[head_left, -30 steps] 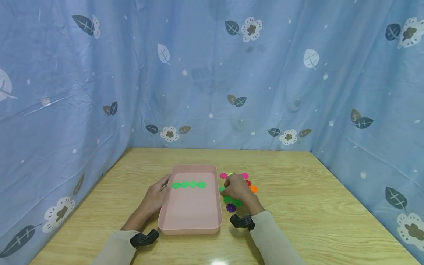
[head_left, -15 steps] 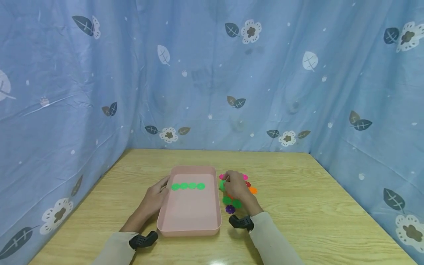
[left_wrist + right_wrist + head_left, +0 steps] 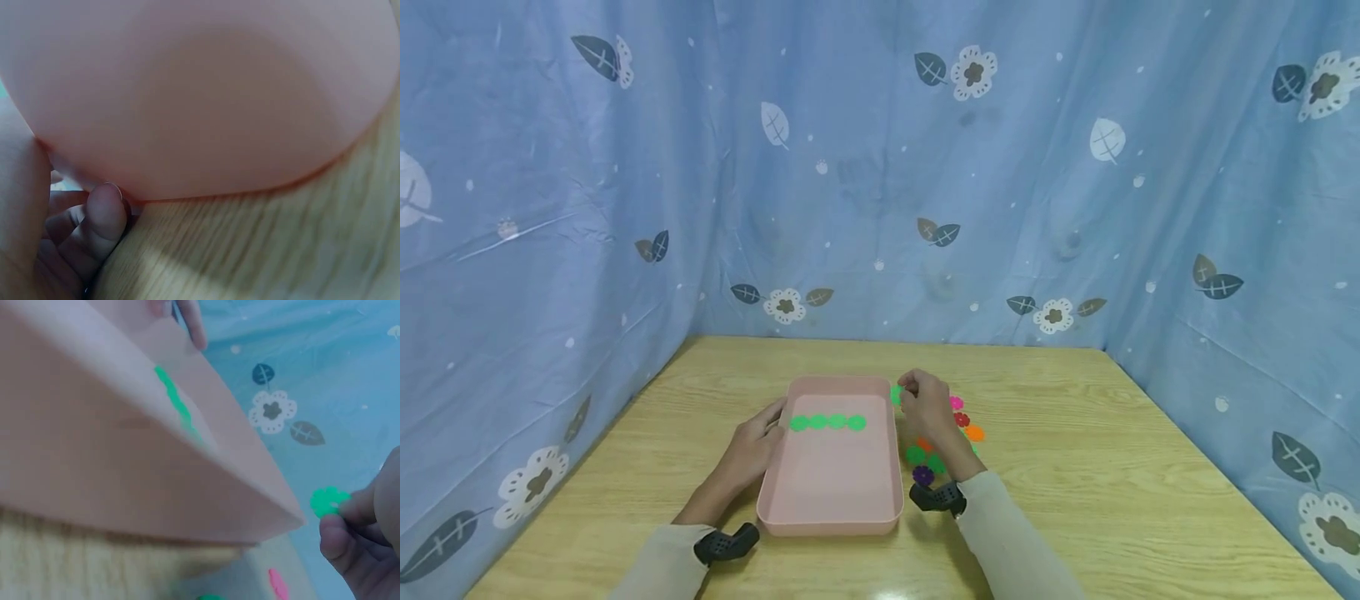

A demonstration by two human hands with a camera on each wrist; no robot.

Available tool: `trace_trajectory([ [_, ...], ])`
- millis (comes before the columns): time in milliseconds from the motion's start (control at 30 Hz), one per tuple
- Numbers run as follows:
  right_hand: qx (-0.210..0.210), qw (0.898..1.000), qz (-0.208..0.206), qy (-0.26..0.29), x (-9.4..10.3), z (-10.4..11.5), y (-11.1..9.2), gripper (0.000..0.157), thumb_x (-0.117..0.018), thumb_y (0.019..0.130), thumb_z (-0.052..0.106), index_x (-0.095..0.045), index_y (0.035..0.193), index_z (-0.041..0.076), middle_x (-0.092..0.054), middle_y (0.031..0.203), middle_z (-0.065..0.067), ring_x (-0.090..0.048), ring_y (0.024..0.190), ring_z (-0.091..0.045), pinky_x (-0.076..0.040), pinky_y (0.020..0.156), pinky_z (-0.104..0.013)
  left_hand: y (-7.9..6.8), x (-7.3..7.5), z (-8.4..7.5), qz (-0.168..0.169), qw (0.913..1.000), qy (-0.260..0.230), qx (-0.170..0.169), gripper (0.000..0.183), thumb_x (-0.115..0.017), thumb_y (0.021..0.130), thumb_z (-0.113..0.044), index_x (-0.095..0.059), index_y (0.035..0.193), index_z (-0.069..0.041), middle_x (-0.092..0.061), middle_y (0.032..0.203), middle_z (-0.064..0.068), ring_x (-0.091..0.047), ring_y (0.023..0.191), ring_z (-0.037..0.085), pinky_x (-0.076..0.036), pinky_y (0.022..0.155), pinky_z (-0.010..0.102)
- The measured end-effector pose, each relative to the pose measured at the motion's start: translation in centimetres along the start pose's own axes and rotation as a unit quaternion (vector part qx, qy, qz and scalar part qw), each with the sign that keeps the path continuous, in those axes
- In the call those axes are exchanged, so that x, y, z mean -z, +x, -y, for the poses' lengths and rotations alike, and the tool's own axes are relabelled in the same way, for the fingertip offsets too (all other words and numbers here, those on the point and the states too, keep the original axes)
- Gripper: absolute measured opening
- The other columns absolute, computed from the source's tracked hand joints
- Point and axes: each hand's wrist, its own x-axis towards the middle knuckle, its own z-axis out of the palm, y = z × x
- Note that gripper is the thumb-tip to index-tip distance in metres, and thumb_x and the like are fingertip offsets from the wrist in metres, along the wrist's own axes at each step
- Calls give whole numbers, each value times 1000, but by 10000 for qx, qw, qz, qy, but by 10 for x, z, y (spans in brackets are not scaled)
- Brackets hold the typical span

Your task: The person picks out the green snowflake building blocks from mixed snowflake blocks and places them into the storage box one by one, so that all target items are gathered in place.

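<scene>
A pink rectangular tray (image 3: 831,492) lies on the wooden table, with a row of several green flower-shaped plastic discs (image 3: 818,422) across its upper part. My left hand (image 3: 756,443) grips the tray's left wall; its fingertips (image 3: 195,328) reach over the rim in the right wrist view. Between thumb and fingers, my right hand (image 3: 927,410) pinches another green flower-shaped disc (image 3: 327,502), near the tray's far right corner. To the right of the tray lies a loose pile of discs, partly hidden under the right hand and forearm, including a purple disc (image 3: 922,476) and an orange disc (image 3: 974,433).
Other discs in the pile include a red disc (image 3: 962,420) and a pink disc (image 3: 956,402). The wooden table (image 3: 1112,467) extends to both sides. A blue patterned curtain (image 3: 880,192) hangs behind and along both sides.
My right hand has picked a green disc from the pile and carried it up and away toward the tray's far right corner. The left hand and tray have stayed put.
</scene>
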Motion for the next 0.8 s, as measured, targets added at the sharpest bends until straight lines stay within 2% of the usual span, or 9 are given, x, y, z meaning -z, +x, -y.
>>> trace_trajectory([
  [133, 28, 9993, 245, 275, -1, 10, 6, 12, -60, 97, 1, -69, 105, 2, -67, 89, -9, -65, 74, -18, -57, 69, -33, 1, 1, -1, 34, 10000, -91, 11, 54, -38, 106, -15, -31, 158, -1, -40, 157, 22, -37, 145, 43, -32, 115, 59],
  [267, 59, 9979, 619, 159, -6, 15, 11, 10, -63, 97, 4, -71, 103, 4, -66, 94, -8, -62, 81, -19, -56, 71, -32, 1, 1, 1, 47, 9999, -147, 55, 54, -38, 106, -16, -32, 158, -3, -40, 158, 20, -37, 145, 42, -31, 116, 59],
  [433, 209, 9936, 1112, -12, -12, 10, 14, 10, -62, 97, 4, -71, 101, 5, -65, 95, -6, -60, 84, -20, -52, 70, -33, 0, -1, 4, 51, 9997, -231, 19, 53, -38, 106, -15, -34, 158, -5, -41, 158, 19, -37, 146, 41, -30, 116, 59],
  [633, 480, 9882, 1406, -376, -14, 5, 15, 12, -63, 96, 3, -73, 97, 8, -66, 92, -3, -60, 88, -20, -54, 75, -37, 2, -2, 5, 3, 9998, -206, 12, 52, -39, 106, -16, -35, 158, -7, -43, 157, 18, -36, 146, 40, -30, 117, 59],
  [800, 664, 9785, 1664, -1019, -17, 0, 16, 13, -63, 95, 2, -75, 97, 9, -69, 95, -3, -63, 89, -20, -55, 79, -38, 2, -2, 7, -41, 9999, -109, 116, 53, -39, 106, -17, -35, 158, -8, -42, 157, 17, -36, 147, 40, -29, 117, 59],
])
